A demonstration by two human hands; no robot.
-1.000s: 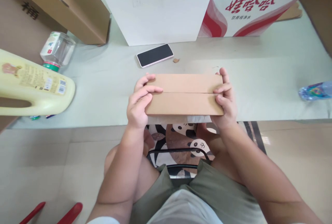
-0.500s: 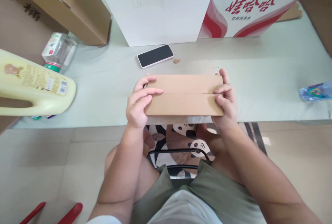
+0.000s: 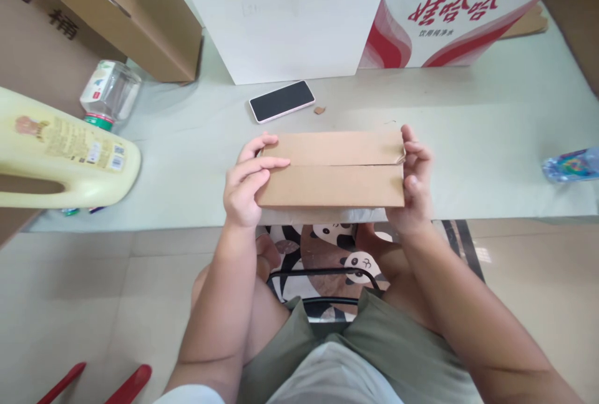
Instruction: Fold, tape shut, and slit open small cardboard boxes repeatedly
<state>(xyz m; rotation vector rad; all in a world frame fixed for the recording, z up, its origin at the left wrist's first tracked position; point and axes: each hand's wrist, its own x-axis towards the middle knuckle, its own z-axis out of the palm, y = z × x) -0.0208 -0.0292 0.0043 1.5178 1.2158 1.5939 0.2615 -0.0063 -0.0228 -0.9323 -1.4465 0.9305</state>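
A brown cardboard box (image 3: 331,184) is held level between both hands at the table's front edge, its two long top flaps folded down with a thin seam between them. My left hand (image 3: 248,182) grips the left end, with fingers lying over the top. At the right end, my right hand (image 3: 416,182) holds the side, its fingers around the edge by a slightly raised flap corner. Beyond the box lie a phone (image 3: 282,102) with a dark screen and a small brown scrap (image 3: 319,110).
The table (image 3: 477,142) bears a large yellow jug (image 3: 70,154) and a clear bottle (image 3: 112,93) at left. A tall white box (image 3: 290,17), a red-and-white carton (image 3: 449,29) and a cardboard box (image 3: 145,17) stand behind. A plastic bottle (image 3: 571,165) lies right.
The fingers of my right hand have moved off the top of the box to its right side. The flap corner there now shows slightly raised.
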